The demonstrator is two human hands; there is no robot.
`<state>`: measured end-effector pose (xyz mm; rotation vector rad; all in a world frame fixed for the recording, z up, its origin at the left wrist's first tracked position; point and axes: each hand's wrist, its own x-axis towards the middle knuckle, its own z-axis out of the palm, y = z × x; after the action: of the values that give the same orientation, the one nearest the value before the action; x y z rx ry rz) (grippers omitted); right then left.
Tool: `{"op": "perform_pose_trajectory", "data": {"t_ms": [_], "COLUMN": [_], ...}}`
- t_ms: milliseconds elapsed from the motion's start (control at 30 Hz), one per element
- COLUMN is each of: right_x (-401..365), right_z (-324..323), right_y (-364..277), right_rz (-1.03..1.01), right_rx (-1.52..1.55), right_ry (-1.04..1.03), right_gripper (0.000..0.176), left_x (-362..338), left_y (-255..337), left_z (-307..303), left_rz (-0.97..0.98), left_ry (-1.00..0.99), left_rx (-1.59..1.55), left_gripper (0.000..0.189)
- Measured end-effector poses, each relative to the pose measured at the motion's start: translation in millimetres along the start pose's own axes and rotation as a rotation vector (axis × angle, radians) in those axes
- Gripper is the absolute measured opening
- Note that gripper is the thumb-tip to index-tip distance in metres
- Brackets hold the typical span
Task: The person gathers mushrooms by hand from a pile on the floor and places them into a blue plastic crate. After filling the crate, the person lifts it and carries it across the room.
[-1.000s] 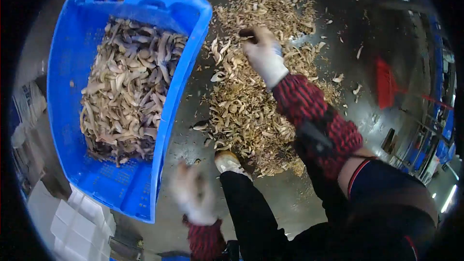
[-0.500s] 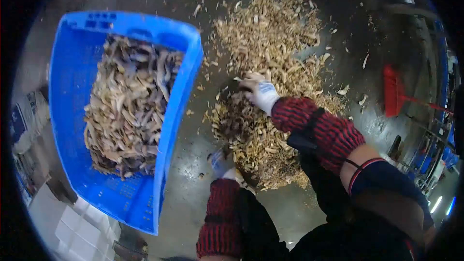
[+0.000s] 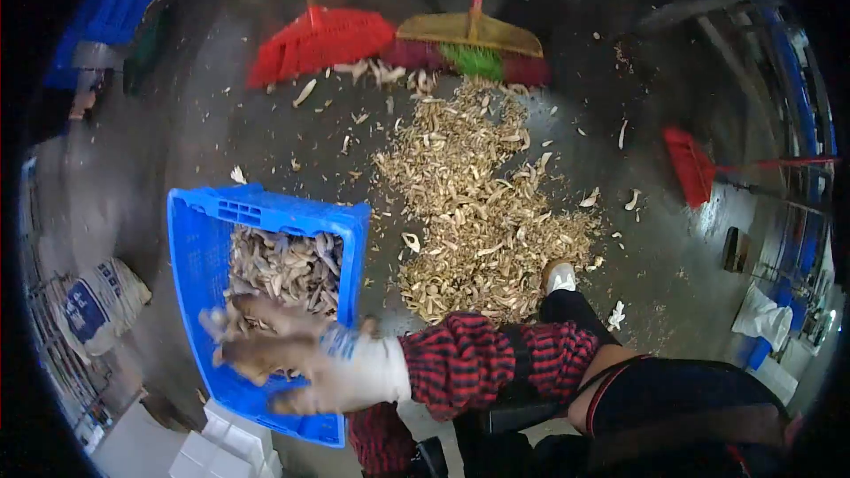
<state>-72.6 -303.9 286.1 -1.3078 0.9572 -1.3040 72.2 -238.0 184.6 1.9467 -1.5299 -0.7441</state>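
A blue plastic crate [image 3: 356, 252] stands on the floor at the left, partly filled with pale and greyish strips [image 3: 292, 265] that look like mushroom pieces. Over its near part is my right hand [image 3: 332, 367] in a white glove with soiled fingers. Motion blurs the fingers, but they look spread, with some blurred pieces by the tips. My left sleeve [image 3: 381, 438] shows below the right wrist, while the left hand itself is hidden. Right of the crate, a heap of small tan strips [image 3: 478, 212] lies on the wet floor.
A red broom [image 3: 323, 35] and a yellow-topped broom [image 3: 474, 31] touch the heap's far edge. Another red broom [image 3: 691, 168] is at the right. A shoe [image 3: 560, 276] stands by the heap. White boxes [image 3: 230, 434] and a printed sack [image 3: 102, 301] are at the left.
My right hand has moved from the heap to above the crate. The view has shifted, bringing two brooms in at the top. My left hand has gone out of sight.
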Motion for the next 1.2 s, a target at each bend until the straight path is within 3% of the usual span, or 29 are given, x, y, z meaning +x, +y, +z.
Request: {"op": "perform_pose_trajectory", "data": {"t_ms": [67, 133, 200, 267, 333, 467, 533, 567, 600, 733, 833, 933, 1000, 1067, 1100, 1200], "right_x": [-6, -15, -39, -75, -117, -142, -130, -117, -101, -25, 23, 61, 73, 75, 78, 80], "right_z": [-18, -46, -92, -132, -171, -224, -245, -255, -261, -272, -278, -277, -285, -300, -304, -315], "right_y": [-22, 4, 21, 40, 64, 87, 116, 136, 148, 182, 205, 219, 251, 307, 336, 380], "right_rz": [0.154, 0.032, 0.14, 0.311, 0.439, 0.551, 0.642, 0.583, 0.531, 0.91, 1.122, 1.104, 1.172, 1.068, 1.222, 1.196], "right_rx": [-0.341, -0.218, -0.283, -0.447, -0.518, -0.793, -0.823, -0.849, -0.872, -0.722, -0.798, -0.891, -0.853, -0.91, -0.814, -1.001], "right_ry": [-0.123, 0.047, 0.069, 0.073, 0.035, 0.031, 0.054, 0.072, 0.09, 0.142, 0.058, -0.007, -0.054, 0.035, 0.156, 0.364], "right_gripper": [0.058, 0.053, 0.042, 0.034, 0.032, 0.04, 0.046, 0.046, 0.045, 0.046, 0.059, 0.069, 0.079, 0.086, 0.091, 0.088], "left_x": [13, 46, 79, 78, 75, 74, 77, 83, 82, 82, 90, 89, 85, 91, 91, 94], "left_y": [13, 14, 18, 48, 40, 29, 37, 40, 33, 27, 42, 22, 15, 29, 28, 30], "left_z": [4, 23, 48, 53, 52, 57, 53, 53, 54, 53, 49, 51, 53, 48, 49, 48], "left_rz": [0.063, 0.123, 0.113, 0.048, 0.072, 0.131, 0.103, 0.031, 0.056, 0.058, -0.01, 0.069, 0.182, 0.242, 0.174, 0.104], "left_ry": [-0.295, -0.514, -0.68, -0.553, -0.581, -0.505, -0.549, -0.66, -0.641, -0.637, -0.775, -0.772, -0.611, -0.662, -0.686, -0.804], "left_rx": [0.312, 0.544, 0.706, 0.783, 0.791, 0.706, 0.732, 0.764, 0.798, 0.772, 0.785, 0.697, 0.593, 0.646, 0.587, 0.608], "left_gripper": [0.045, 0.042, 0.041, 0.037, 0.034, 0.027, 0.029, 0.032, 0.038, 0.04, 0.036, 0.036, 0.029, 0.025, 0.027, 0.044]}}
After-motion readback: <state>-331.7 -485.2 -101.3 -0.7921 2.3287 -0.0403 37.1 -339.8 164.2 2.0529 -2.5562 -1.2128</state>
